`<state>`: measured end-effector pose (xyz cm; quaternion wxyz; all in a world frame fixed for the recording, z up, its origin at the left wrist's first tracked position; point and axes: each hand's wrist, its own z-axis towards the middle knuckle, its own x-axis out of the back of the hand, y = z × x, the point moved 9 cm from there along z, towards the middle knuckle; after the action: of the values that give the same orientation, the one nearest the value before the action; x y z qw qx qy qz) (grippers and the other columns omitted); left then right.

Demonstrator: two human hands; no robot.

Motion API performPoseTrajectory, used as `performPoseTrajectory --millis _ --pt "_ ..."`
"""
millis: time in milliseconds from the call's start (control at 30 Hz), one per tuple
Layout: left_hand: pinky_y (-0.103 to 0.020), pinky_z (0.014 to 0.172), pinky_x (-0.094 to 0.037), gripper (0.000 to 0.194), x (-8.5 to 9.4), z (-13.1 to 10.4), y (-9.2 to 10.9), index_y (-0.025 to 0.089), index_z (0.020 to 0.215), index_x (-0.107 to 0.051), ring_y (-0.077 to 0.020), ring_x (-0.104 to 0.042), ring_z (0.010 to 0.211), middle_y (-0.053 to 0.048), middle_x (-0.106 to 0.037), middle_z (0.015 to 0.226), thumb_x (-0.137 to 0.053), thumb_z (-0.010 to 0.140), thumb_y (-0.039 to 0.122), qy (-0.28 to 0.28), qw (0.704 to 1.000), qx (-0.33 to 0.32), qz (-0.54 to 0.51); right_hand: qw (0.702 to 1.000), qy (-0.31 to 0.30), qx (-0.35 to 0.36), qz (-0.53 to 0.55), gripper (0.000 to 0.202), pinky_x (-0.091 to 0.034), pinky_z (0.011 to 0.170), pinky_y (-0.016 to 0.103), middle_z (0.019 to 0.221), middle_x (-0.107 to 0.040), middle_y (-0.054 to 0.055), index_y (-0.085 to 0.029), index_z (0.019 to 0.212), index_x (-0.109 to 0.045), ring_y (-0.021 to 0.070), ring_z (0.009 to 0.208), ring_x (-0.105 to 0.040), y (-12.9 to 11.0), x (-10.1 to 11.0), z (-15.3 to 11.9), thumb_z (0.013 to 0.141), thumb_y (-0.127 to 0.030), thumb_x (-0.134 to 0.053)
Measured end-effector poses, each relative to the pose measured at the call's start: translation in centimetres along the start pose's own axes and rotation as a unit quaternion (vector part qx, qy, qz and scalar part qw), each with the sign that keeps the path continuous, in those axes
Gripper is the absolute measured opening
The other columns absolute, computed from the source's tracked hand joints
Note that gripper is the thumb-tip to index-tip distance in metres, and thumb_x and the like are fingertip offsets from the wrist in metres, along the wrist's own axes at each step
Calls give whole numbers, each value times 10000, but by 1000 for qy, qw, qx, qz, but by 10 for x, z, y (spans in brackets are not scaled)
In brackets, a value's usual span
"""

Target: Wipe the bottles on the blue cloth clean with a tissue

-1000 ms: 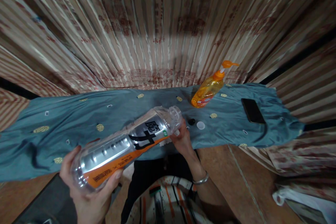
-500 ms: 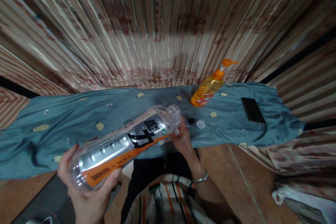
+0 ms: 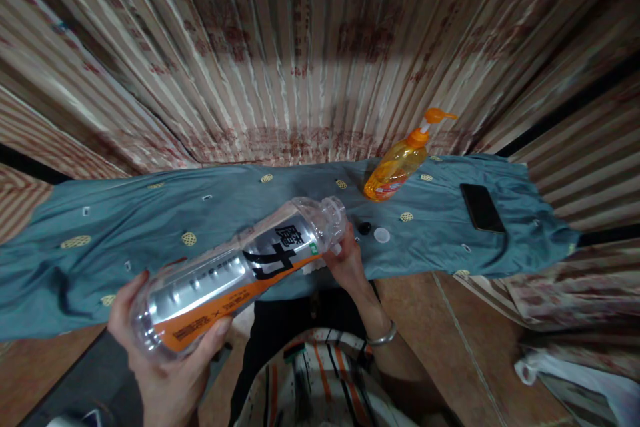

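A large clear plastic bottle (image 3: 240, 273) with a silver and orange label lies slanted across both hands, its neck up and to the right. My left hand (image 3: 165, 353) is wrapped round its base, thumb on the near side. At the neck, my right hand (image 3: 346, 260) grips from the near right side; some of its fingers are hidden behind the bottle. The mouth shows no cap. Just right of that hand, a small black round piece (image 3: 365, 228) and a white round cap (image 3: 382, 235) rest on the cloth. Something white (image 3: 314, 267) shows partly below the bottle.
A blue-green patterned cloth (image 3: 280, 188) covers the narrow table. Behind the caps stands an orange pump bottle (image 3: 397, 167) with liquid in it. A dark phone (image 3: 482, 207) lies at the right. Striped curtains (image 3: 305, 100) hang close along the back and sides.
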<state>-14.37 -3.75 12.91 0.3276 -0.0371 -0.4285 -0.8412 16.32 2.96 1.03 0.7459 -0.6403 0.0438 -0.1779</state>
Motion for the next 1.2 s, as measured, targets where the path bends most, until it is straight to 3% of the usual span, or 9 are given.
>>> performPoseTrajectory --millis 433,700,867,1200 --pt "-342 1040 -524 991 1 1 9 337 1455 -471 -205 -617 1122 -16 -598 1291 -879 553 379 -6 1000 -28 12 1000 -2 9 9 551 -596 905 379 1184 -740 95 -231 1322 -522 248 1041 -729 -2 -1 0 828 -390 -708" --pt "-442 1110 -495 1043 7 -2 0 345 1442 -490 -245 -600 1121 -23 -581 1330 -902 489 443 10 1000 11 20 1000 -6 9 6 590 -600 882 370 1169 -746 90 -230 1364 -508 249 1029 -731 -3 -1 0 831 -385 -708" --pt "-386 1014 -558 1012 1 2 9 349 1451 -474 -230 -641 1090 -20 -620 1248 -894 532 403 -4 1000 -2 5 1000 -4 5 6 590 -599 890 398 1168 -740 97 -220 1361 -515 257 1027 -725 -2 -1 0 820 -360 -702" --pt "-283 1029 -512 1032 1 1 2 348 1431 -498 -181 -631 1126 3 -602 1308 -919 489 349 0 1000 -15 -12 1000 -1 12 11 607 -591 904 378 1170 -739 95 -230 1370 -506 261 1066 -716 2 0 0 812 -340 -720"
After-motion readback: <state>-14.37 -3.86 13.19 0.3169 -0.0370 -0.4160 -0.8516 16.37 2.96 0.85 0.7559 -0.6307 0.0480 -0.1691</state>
